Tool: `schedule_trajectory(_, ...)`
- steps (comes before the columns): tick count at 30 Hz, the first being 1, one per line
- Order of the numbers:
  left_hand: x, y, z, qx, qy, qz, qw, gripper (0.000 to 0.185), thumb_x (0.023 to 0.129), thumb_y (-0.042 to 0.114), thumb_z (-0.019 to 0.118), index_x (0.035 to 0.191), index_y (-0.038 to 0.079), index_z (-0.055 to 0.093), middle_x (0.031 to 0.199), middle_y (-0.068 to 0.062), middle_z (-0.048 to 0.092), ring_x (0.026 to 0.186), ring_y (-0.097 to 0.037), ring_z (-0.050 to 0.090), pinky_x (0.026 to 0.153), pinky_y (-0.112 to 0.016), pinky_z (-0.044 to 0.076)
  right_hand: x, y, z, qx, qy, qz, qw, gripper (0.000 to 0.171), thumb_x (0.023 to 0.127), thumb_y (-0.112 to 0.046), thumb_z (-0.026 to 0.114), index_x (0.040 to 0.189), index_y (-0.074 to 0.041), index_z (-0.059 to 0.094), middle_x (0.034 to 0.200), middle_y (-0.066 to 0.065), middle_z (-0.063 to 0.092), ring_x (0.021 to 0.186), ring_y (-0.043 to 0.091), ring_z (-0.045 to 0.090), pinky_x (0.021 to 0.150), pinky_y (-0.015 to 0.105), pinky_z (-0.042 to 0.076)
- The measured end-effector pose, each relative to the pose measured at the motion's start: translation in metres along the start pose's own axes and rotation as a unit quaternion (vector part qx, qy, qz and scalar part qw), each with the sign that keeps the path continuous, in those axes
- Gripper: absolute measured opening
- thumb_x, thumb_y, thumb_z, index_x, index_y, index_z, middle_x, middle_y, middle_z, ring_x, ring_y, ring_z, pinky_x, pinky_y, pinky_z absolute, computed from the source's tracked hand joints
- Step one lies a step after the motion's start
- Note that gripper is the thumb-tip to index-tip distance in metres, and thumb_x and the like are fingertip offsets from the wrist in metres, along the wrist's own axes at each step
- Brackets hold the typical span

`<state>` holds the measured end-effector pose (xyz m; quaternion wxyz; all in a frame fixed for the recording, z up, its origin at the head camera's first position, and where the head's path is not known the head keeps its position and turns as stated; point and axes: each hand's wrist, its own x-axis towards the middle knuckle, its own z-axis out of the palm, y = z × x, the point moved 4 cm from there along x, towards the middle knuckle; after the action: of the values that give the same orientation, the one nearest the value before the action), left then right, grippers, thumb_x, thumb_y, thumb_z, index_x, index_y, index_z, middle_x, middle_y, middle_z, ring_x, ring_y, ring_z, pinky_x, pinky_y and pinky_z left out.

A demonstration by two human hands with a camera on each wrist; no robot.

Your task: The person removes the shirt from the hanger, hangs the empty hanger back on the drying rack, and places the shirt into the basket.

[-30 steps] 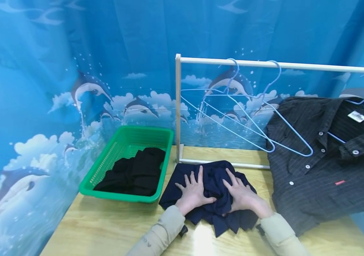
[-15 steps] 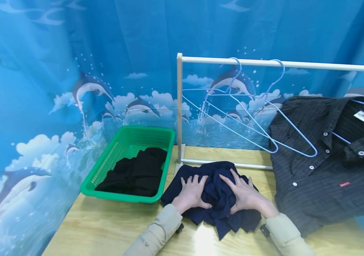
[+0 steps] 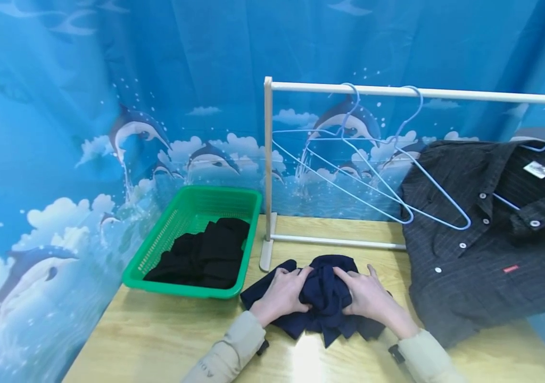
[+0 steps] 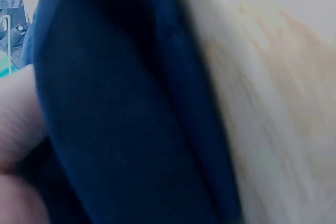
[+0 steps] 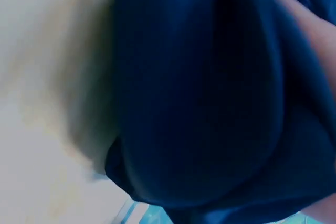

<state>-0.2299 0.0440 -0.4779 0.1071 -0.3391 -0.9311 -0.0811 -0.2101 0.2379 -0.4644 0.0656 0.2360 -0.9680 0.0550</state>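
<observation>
A crumpled navy garment [image 3: 326, 292] lies bunched on the wooden table, its kind hidden by the folds. From its left side my left hand [image 3: 282, 295] grips the cloth, fingers curled in and thumb toward the middle. Opposite, my right hand [image 3: 372, 299] gathers the other side in the same way. Dark folds of the navy garment [image 4: 121, 119] fill much of the left wrist view, beside part of the left hand [image 4: 18, 124]. In the right wrist view, the bunched navy garment [image 5: 199, 93] hangs over the fingertips, which are mostly hidden.
A green basket [image 3: 131, 274] with black clothing [image 3: 205, 255] stands at the left. Behind the garment is a white rack [image 3: 311, 86] bearing two bare blue hangers [image 3: 378, 178]. A dark pinstriped shirt [image 3: 473, 276] hangs at the right, reaching down over the table [image 3: 157, 340].
Both hands, spread flat on the navy garment earlier, have curled their fingers and drawn inward. The cloth is bunched more tightly and its far edge has come nearer, uncovering the rack's foot.
</observation>
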Motion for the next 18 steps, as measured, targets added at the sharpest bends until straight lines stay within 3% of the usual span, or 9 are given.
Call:
schedule_trajectory(5,-0.006,0.001,-0.008,-0.009,-0.026,0.017,0.9995,0.076,0.08,0.047,0.085,0.142,0.016,0.053,0.12,-0.003,0.072,0.104,-0.018,0.069,0.082,-0.038,0.052,-0.009,-0.007,-0.004,-0.032,0.061,-0.028,0.997,0.083,0.059,-0.033,0.097,0.129,-0.003,0.065,0.09,0.01,0.076,0.081,0.025,0.073,0.096,0.071,0.041)
schedule_trajectory(9,-0.009,-0.001,-0.024,-0.045,-0.055,0.023,0.9972,0.07,0.088,0.042,0.08,0.146,0.018,0.05,0.124,-0.007,0.069,0.099,-0.023,0.071,0.077,-0.038,0.056,-0.015,-0.012,-0.015,-0.045,0.113,-0.056,0.991,0.077,0.059,-0.032,0.097,0.125,-0.004,0.068,0.079,0.007,0.074,0.074,0.02,0.071,0.091,0.063,0.046)
schedule_trajectory(13,-0.012,-0.003,-0.051,-0.086,-0.056,0.029,0.9943,0.07,0.091,0.035,0.078,0.15,0.019,0.046,0.128,-0.01,0.066,0.084,-0.024,0.07,0.072,-0.035,0.057,-0.018,-0.019,-0.036,-0.028,0.157,-0.075,0.984,0.077,0.058,-0.027,0.098,0.124,-0.003,0.066,0.082,0.01,0.075,0.075,0.021,0.072,0.088,0.061,0.047)
schedule_trajectory(17,-0.011,-0.006,-0.083,-0.101,-0.038,0.024,0.9939,0.074,0.092,0.032,0.077,0.155,0.02,0.04,0.137,-0.012,0.06,0.083,-0.025,0.07,0.076,-0.038,0.058,-0.016,-0.022,-0.066,0.012,0.196,-0.075,0.978,0.079,0.059,-0.025,0.097,0.128,-0.006,0.064,0.09,0.013,0.076,0.081,0.024,0.073,0.091,0.061,0.046)
schedule_trajectory(18,-0.011,-0.007,-0.09,-0.102,-0.028,0.023,0.9941,0.075,0.092,0.032,0.077,0.155,0.021,0.04,0.139,-0.012,0.059,0.089,-0.027,0.07,0.079,-0.04,0.058,-0.015,-0.022,-0.073,0.02,0.204,-0.075,0.976,0.079,0.06,-0.025,0.097,0.13,-0.008,0.063,0.092,0.013,0.076,0.083,0.025,0.073,0.091,0.061,0.046)
